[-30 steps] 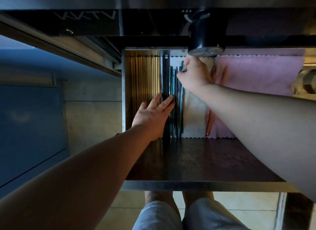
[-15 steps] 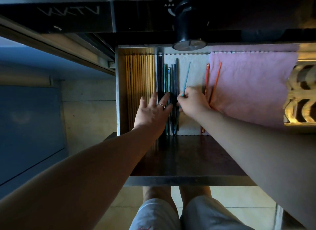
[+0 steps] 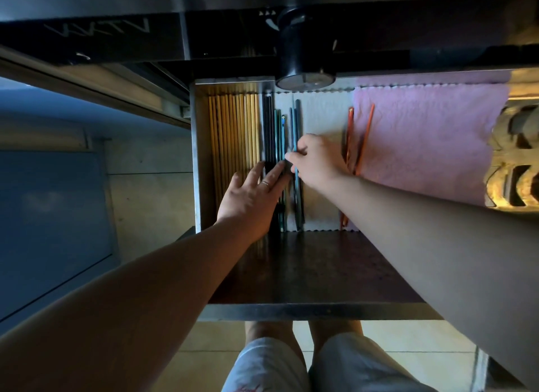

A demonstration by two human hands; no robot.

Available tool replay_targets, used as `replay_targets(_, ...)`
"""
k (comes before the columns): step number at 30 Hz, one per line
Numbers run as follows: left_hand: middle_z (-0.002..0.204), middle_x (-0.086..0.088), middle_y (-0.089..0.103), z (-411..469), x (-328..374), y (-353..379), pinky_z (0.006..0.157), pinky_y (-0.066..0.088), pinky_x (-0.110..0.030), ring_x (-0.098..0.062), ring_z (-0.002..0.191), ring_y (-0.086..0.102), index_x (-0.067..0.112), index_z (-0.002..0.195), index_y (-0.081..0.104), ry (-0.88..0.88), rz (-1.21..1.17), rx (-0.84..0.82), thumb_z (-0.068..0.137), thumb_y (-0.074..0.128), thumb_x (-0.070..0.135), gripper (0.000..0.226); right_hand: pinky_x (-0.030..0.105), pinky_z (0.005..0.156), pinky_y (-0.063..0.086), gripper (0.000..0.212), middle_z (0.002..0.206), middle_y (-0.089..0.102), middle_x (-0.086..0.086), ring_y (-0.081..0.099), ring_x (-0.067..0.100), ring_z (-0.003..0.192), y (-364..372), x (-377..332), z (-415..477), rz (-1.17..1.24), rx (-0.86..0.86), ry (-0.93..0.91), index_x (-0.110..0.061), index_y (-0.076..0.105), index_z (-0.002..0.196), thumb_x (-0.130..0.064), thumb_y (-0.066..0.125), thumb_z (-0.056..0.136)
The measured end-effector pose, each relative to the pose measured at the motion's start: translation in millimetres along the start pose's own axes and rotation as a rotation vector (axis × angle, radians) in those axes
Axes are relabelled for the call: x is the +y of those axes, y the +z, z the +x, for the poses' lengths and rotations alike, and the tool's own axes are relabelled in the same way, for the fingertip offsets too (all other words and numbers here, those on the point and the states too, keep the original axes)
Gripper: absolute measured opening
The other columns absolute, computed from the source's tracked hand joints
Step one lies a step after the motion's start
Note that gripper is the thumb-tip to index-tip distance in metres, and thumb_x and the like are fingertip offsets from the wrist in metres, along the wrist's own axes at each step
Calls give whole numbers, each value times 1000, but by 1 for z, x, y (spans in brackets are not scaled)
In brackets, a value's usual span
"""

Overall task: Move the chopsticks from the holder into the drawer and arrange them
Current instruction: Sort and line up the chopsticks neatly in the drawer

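Observation:
The open drawer (image 3: 199, 158) holds a row of wooden chopsticks (image 3: 233, 135) at its left side, then black chopsticks (image 3: 267, 123) and blue-green chopsticks (image 3: 280, 135) lying lengthwise. My left hand (image 3: 250, 196) lies flat, fingers spread, pressing on the black and wooden ones. My right hand (image 3: 316, 161) pinches a blue chopstick (image 3: 295, 129) that lies along the dark row. Two orange chopsticks (image 3: 364, 135) lie apart on the right, over the pink cloth's edge. The black holder (image 3: 303, 53) stands on the counter above the drawer's back.
A white cloth (image 3: 323, 114) and a pink cloth (image 3: 431, 135) line the drawer floor. A dark panel (image 3: 306, 269) covers the drawer's near part, ending in a metal front edge (image 3: 306, 314). A carved wooden piece (image 3: 516, 158) is at the right. My legs stand below.
My right hand came down from the holder with a blue chopstick, which was angled half a second ago and now lies straight beside the dark ones. The left hand stayed pressed in place.

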State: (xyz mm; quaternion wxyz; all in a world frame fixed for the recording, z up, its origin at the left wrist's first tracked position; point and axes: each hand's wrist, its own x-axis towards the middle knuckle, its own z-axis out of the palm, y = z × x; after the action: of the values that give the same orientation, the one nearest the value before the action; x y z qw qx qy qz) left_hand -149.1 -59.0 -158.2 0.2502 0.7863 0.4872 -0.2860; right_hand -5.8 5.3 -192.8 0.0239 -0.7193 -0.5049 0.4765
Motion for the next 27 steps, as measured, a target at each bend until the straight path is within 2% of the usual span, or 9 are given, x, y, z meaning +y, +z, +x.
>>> replay_targets(3,161,5,-22,1,-2,2,115,22,-53,-27,150,-4,29,153,-14,5,-22,1,90,55,13,95,29,69,54,25,76,69,11,67,26,73,5,-1,3,-151,7,31,-5,63,77,-28,69,84)
replay_targets(7,161,7,-19,2,-2,4,115,22,-52,-26,150,-4,28,154,-9,5,-54,6,91,54,12,91,41,69,60,20,72,71,12,71,30,70,12,-2,2,-101,-6,70,-6,68,78,-25,71,81)
replay_targets(13,160,11,-21,3,-7,8,116,23,-51,-22,150,-6,29,154,-8,1,-89,21,92,51,14,87,43,69,61,8,76,73,12,72,29,73,9,7,-2,-87,-40,120,-11,70,75,-12,63,81)
replay_targets(19,160,12,-22,8,-2,4,115,21,-49,-21,149,0,30,153,-13,-48,-132,49,93,48,18,87,40,72,61,16,75,73,12,71,29,73,7,9,-10,-119,-136,123,-8,72,75,-7,56,78)
replay_targets(23,161,12,-17,11,2,2,111,26,-47,-24,146,9,34,153,-11,-64,-147,92,93,48,21,85,44,67,61,18,71,73,12,72,31,67,8,16,-17,-69,-211,177,-8,68,71,-12,51,76)
replay_targets(27,161,9,-20,13,3,-2,108,30,-46,-25,141,15,35,154,-4,-58,-90,95,92,51,22,84,33,80,58,19,83,74,10,69,25,78,1,16,-20,-38,-109,143,-12,73,79,-12,54,80)
